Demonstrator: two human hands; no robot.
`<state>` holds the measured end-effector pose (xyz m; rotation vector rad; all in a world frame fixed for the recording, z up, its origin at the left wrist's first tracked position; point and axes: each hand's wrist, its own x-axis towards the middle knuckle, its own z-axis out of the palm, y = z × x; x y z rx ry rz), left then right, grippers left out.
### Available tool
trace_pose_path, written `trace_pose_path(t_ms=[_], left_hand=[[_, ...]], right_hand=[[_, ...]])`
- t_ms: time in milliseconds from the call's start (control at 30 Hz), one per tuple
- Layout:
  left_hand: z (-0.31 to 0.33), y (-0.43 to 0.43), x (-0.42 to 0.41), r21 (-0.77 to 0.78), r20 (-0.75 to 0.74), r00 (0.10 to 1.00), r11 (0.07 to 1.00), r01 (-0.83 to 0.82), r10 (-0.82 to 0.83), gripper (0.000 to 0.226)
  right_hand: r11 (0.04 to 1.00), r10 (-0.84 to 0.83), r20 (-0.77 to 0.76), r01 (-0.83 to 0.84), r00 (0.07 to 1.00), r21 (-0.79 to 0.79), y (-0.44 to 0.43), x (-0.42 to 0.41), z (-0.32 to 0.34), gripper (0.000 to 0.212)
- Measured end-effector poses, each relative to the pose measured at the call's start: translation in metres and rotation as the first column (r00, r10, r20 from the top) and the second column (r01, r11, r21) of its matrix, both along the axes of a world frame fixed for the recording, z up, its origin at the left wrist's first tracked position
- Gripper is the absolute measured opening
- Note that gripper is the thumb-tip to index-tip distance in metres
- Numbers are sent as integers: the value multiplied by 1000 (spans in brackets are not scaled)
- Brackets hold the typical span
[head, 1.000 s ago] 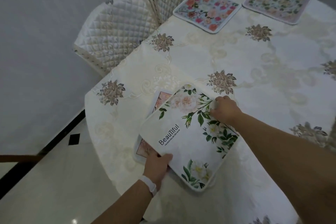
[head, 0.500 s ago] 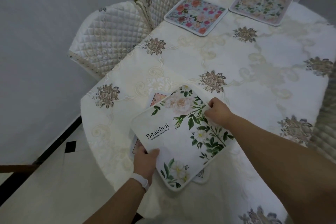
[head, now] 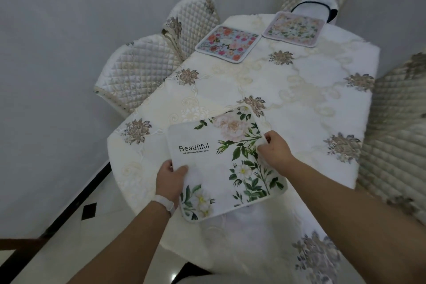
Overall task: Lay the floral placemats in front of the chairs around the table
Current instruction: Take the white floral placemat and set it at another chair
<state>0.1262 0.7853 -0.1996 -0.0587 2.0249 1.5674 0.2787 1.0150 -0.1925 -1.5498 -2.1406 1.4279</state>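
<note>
Head view: both hands, left hand [head: 169,181] and right hand [head: 274,152], have fingers clamped on the white placemat [head: 221,163] at lower centre of the tabletop [head: 311,108]. It has rotated square since a moment ago, now hiding the mat beneath; placing looks imminent.

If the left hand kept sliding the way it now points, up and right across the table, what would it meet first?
The left hand already grips the white "Beautiful" placemat, so it would only push further onto that mat. Beyond it the tablecloth looks bare, though depth is unclear.
</note>
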Motion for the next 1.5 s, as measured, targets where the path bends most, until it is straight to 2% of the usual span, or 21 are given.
trace_pose_path(t_ms=[300,500,733,833,1167,1333,1500], left_hand=[[35,-6,15,110,-92,989,986,127,-118,15],[45,-4,26,163,-128,952,941,296,-277,17],[46,-3,38,193,-126,852,830,524,-508,25],[46,3,54,231,-114,800,767,598,-589,21],[58,25,182,225,-108,576,545,808,-810,21],[63,34,284,171,-160,473,448,877,-866,19],[61,39,413,147,-177,413,391,909,-893,19]], right_hand=[[985,-163,-137,170,977,41,-34,52,33,15],[954,-284,-193,297,939,41,-66,93,54,16],[841,-528,-190,540,828,15,-116,150,73,19],[777,-611,-189,628,769,42,-140,175,83,24],[529,-819,-240,848,522,39,-206,312,94,27],[421,-877,-259,907,406,-6,-231,410,87,29],[333,-906,-282,943,314,-21,-253,530,85,26]])
